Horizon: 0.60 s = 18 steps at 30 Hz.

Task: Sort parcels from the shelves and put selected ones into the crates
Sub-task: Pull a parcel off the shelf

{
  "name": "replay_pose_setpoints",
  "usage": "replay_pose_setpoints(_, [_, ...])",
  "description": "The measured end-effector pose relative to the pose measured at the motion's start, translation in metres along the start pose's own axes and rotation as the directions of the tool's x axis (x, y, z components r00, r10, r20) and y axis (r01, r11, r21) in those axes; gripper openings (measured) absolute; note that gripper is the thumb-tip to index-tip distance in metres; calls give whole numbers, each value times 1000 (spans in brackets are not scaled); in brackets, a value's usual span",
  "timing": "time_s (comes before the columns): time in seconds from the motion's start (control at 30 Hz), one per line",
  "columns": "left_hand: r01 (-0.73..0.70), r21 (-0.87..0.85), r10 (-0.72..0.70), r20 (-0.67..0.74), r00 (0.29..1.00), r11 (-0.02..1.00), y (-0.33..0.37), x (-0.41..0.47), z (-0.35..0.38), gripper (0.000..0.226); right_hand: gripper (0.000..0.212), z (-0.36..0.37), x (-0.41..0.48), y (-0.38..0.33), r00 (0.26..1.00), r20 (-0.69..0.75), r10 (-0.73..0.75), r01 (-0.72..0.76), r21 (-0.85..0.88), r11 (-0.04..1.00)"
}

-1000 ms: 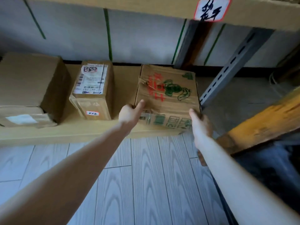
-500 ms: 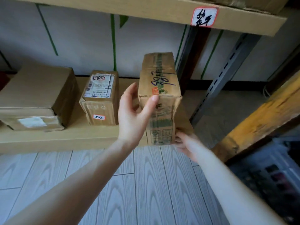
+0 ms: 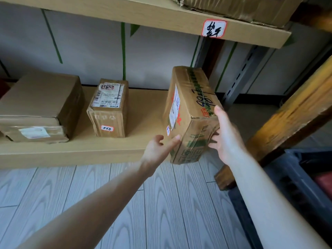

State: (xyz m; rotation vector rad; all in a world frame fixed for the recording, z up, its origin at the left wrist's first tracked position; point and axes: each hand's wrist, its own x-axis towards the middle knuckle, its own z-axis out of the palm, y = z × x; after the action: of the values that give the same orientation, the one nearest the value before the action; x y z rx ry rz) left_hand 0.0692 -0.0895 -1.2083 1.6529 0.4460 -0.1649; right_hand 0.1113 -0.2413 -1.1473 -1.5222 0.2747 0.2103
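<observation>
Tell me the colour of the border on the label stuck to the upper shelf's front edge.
Red border on a white label with black handwriting; seen in the head view.

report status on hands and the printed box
Right hand grips printed box at its near end, left hand touches its lower edge. Box tilted at the shelf front. Wooden beam close on right.

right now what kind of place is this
Probably a parcel storeroom or sorting point: taped cardboard parcels with shipping labels sit on a wooden shelf, a handwritten tag is stuck on the upper shelf, and a dark plastic crate stands at the right. The right hand grips a printed carton.
</observation>
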Motion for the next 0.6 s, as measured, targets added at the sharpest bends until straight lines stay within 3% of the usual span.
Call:
replay_pose_setpoints(0.13, [214,-246,-201,77,977,945,-1,-3,-1,77,30,-4,0,3,997,-70,37,-19,241,970])
replay_pose_setpoints(0.2, [255,-399,-278,-1,961,881,-5,-2,-2,68,25,-12,3,8,996,-53,69,-44,371,927])
replay_pose_setpoints(0.27, [238,-485,-349,-151,925,841,-12,-2,-5,54,34,-20,8,18,992,-4,126,-109,479,871])
replay_pose_setpoints(0.37, [228,-526,-342,-130,931,819,-16,-2,-12,46,48,-22,13,38,972,39,231,-209,592,778])
replay_pose_setpoints(0.43, [214,-535,-307,-91,947,818,-17,-1,-17,48,50,-21,16,52,955,65,288,-271,580,768])
replay_pose_setpoints(0.5, [183,-535,-284,-111,952,825,-19,2,-23,44,48,-21,18,64,945,44,323,-303,484,821])
replay_pose_setpoints(0.6, [154,-517,-277,-171,945,842,-24,4,-29,43,40,-20,20,78,939,-145,312,-291,149,945])
